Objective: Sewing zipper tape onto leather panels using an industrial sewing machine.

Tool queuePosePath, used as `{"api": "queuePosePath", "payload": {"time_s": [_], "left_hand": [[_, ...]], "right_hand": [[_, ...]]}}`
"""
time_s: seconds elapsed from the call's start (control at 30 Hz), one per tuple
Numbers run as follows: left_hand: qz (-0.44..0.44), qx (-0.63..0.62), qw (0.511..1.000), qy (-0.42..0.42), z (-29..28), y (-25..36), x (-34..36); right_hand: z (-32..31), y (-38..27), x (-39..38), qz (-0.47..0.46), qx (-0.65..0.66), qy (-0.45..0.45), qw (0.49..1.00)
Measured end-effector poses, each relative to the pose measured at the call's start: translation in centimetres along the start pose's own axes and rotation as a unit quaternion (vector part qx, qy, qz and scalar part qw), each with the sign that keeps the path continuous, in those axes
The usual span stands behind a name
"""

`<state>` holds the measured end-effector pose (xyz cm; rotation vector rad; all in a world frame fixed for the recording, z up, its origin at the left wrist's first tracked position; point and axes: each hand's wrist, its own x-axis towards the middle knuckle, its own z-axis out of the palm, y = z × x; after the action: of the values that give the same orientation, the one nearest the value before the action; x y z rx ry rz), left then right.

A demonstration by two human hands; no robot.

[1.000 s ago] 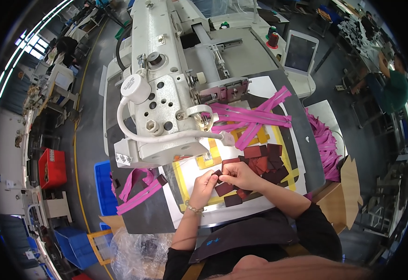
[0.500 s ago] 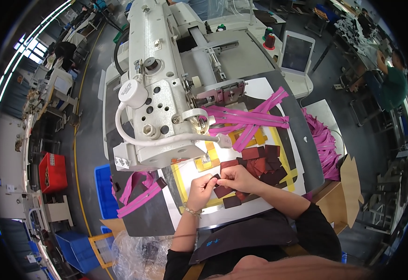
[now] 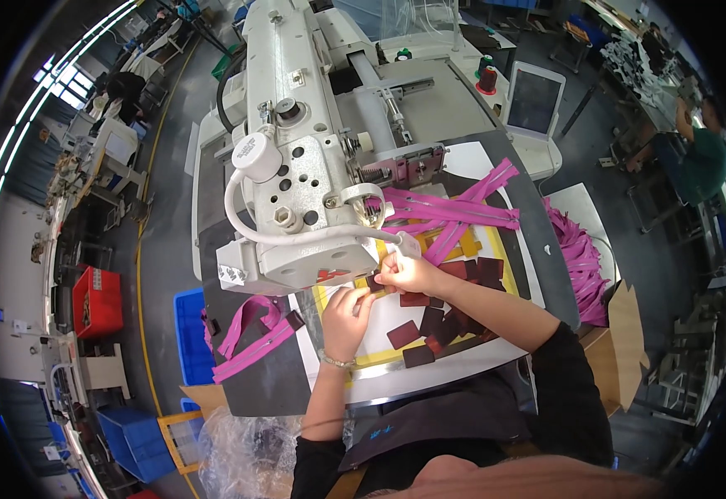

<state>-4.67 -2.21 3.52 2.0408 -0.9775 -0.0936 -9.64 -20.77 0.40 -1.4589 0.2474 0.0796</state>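
Observation:
Both my hands work at the yellow jig [image 3: 361, 284] under the white sewing machine's head [image 3: 305, 187]. My right hand [image 3: 411, 275] pinches a small dark patch [image 3: 378, 279] at the fingertips. Just to its left, my left hand [image 3: 344, 326] has its fingers stretched toward the jig, thumb apart, with nothing visible in them. Dark red and maroon patches [image 3: 403, 334] lie loose on the white sheet [image 3: 383, 320], partly under my right forearm. Pink zippers [image 3: 454, 209] cross over the sheet beyond my right hand.
Another pink zipper [image 3: 255, 348] with a dark end lies left of the sheet. A pink zipper pile [image 3: 577, 258] and cardboard box [image 3: 625, 337] stand at right. A blue bin [image 3: 192, 333] is left of the table. Thread spools [image 3: 487, 81] and a screen [image 3: 534, 98] are behind.
Both hands have moved forward from above the loose patches to the yellow jig under the machine head. They have come apart; the dark patch is now at my right fingertips. The view has shifted slightly.

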Motion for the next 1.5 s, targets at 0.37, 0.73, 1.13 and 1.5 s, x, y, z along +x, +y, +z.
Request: {"api": "queuePosePath", "payload": {"time_s": [0.37,0.73,1.13,1.5], "left_hand": [[0.129,0.206,0.97,-0.021,1.6,-0.5,-1.2],[0.204,0.323,0.923,-0.05,2.2,-0.4,-0.4],[0.139,0.092,0.973,-0.161,-1.3,-2.2,-0.3],[0.096,-0.003,0.982,-0.165,-1.5,-3.5,-0.3]], "right_hand": [[0.4,-1.9,0.6,0.032,-0.113,0.028,0.993],[-0.3,-3.0,0.5,-0.083,-0.34,0.037,0.936],[-3.6,-1.4,-2.1,-0.406,-0.479,-0.066,0.776],[-3.7,-1.1,-2.1,-0.385,-0.579,-0.075,0.715]]}}
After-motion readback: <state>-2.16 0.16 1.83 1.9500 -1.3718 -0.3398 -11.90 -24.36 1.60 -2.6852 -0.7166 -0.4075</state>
